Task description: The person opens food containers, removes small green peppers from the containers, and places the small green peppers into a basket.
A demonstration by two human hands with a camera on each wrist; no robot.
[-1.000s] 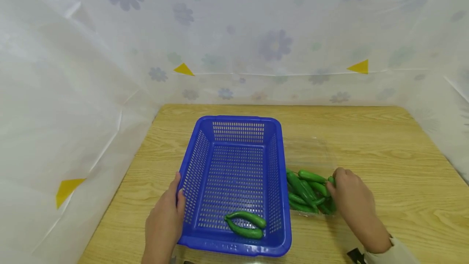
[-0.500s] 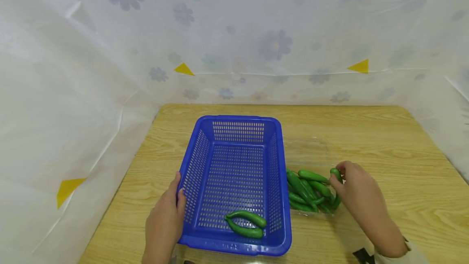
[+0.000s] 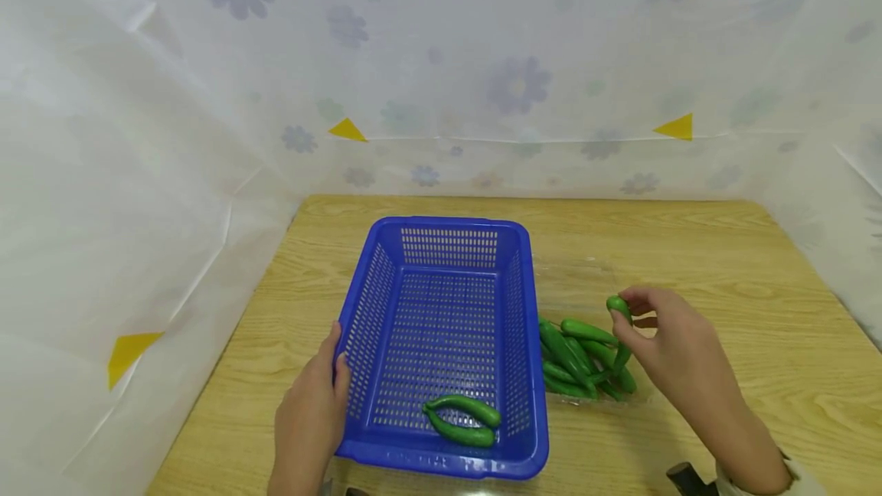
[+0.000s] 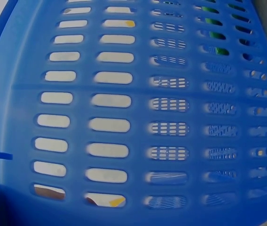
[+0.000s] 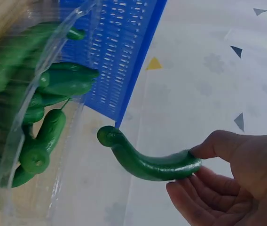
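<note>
In the head view a blue perforated basket [image 3: 441,327] stands on the table. Two slim green cucumbers [image 3: 460,435] lie in its near right corner. My left hand [image 3: 310,412] grips the basket's left rim, thumb on top. Only the basket's slotted wall [image 4: 143,113] fills the left wrist view. My right hand [image 3: 682,343] holds one curved cucumber [image 5: 157,165] by its end, between thumb and fingers, above a pile of cucumbers [image 3: 572,358] right of the basket. That pile lies in a clear plastic container [image 5: 53,202], whose outline is faint.
The wooden table [image 3: 758,312] extends to the right and behind the basket. White flowered sheeting [image 3: 517,37] walls in the back and sides, with yellow triangles [image 3: 675,127] on it. A small dark object [image 3: 356,491] shows at the near edge.
The right hand has drawn a cucumber up out of the pile and now holds it higher, slightly farther from me. The left hand and basket stay put.
</note>
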